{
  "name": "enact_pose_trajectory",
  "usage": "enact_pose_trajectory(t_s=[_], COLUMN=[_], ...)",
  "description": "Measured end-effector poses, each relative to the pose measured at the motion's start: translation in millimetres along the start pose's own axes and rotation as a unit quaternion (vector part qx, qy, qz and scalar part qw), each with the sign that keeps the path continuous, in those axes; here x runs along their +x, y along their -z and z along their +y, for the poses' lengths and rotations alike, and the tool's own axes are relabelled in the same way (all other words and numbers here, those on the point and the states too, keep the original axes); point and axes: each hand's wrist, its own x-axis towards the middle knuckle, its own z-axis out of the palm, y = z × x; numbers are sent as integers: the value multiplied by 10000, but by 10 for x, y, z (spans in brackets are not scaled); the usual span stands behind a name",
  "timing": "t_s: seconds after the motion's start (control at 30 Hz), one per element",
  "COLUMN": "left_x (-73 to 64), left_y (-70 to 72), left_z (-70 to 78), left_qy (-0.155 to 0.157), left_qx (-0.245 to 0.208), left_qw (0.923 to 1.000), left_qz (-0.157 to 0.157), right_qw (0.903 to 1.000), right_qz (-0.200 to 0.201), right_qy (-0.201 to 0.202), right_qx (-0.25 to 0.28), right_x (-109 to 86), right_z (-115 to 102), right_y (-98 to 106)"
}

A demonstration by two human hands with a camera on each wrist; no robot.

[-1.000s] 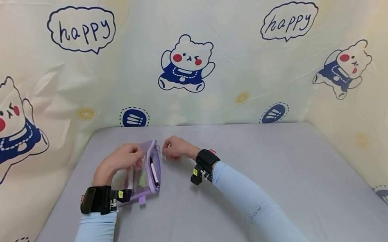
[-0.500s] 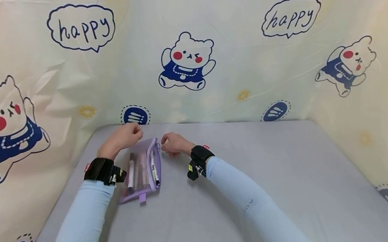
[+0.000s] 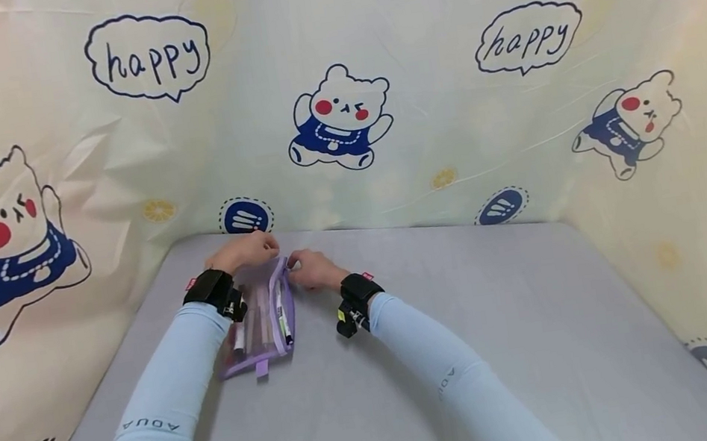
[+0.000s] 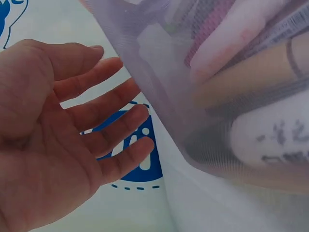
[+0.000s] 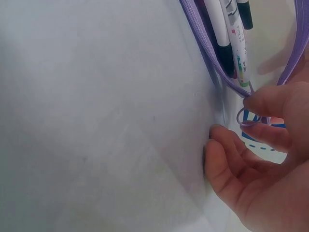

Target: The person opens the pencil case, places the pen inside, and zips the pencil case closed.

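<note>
A purple mesh pencil pouch (image 3: 276,322) lies on the table's left side, its zippered mouth gaping to the right. Marker pens (image 5: 236,46) show inside that mouth in the right wrist view, and more lie behind the mesh (image 4: 145,82) in the left wrist view. My right hand (image 3: 314,270) is at the pouch's far right corner, where thumb and forefinger pinch the small zipper pull ring (image 5: 240,116). The other right fingers curl loosely below. Over the far end of the pouch is my left hand (image 4: 53,121), its fingers extended and spread beside the mesh edge.
The grey table (image 3: 479,338) extends to the right and front. A cream curtain (image 3: 434,119) with bear prints rises directly behind its far edge and along both sides. A purple fabric tab (image 3: 262,370) sticks out from the pouch's near end.
My left hand moves from over the pouch's middle to beyond its far end, then right toward the zipper corner. My right hand shifts slightly left to the ring. The pouch stays nearly in place.
</note>
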Motion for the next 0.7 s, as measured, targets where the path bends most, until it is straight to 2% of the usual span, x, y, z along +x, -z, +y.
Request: enact_pose_trajectory(t_s=[0.27,0.43,0.6,0.7], left_x=[63,98,123,141], left_y=[-76,-131,-159,-164], left_z=[-93,-179,-230,-242], left_qy=[-128,-219,-158,-177], left_qx=[-229,-412,-793,-846], left_qw=[9991,9984,9964,9960], left_qz=[-346,-327,-272,-222], right_qw=[9999,9997,9997,9996], right_qz=[13,33,-35,-27], right_qy=[38,125,224,281], right_qx=[-159,-185,-129,4], right_x=[-20,-40,-46,-52], right_z=[-21,-19,-4,14], right_y=[10,2,9,25])
